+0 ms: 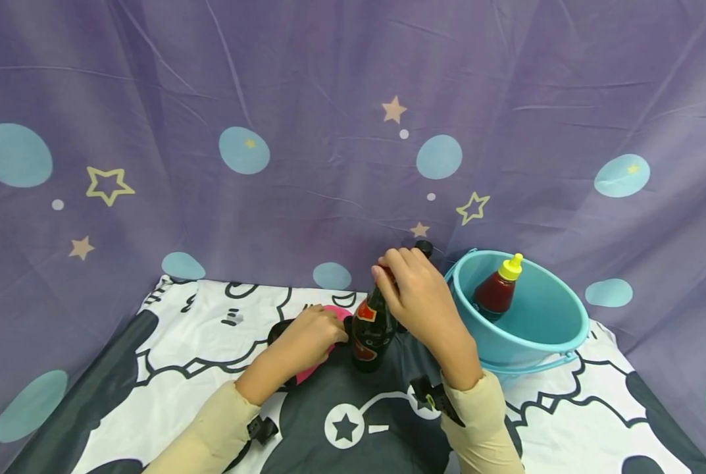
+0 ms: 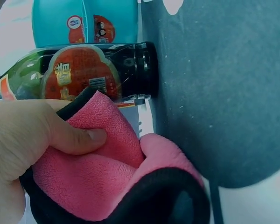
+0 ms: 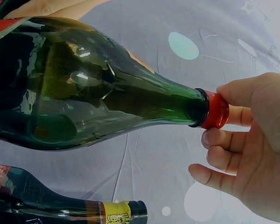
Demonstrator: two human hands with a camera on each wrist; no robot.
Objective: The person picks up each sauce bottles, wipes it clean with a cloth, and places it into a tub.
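My right hand (image 1: 412, 293) pinches the red cap (image 3: 218, 109) of a green glass bottle (image 3: 126, 88) between thumb and fingers. This bottle (image 1: 373, 329) carries a red label and leans slightly in the head view. My left hand (image 1: 312, 332) grips a pink cloth with black edging (image 2: 102, 177), the thumb pressed onto its pink side. The cloth is close beside the lower part of the bottle, overlapping its label in the left wrist view. Behind it stands a second dark bottle (image 3: 60, 196) with a yellow neck band and dark cap, mostly hidden in the head view.
At the right stands a light blue bucket (image 1: 524, 352). Inside it is a dark red squeeze bottle with a yellow cap (image 1: 497, 289). A black-and-white patterned cloth (image 1: 199, 342) covers the table, and a purple curtain (image 1: 329, 79) hangs behind.
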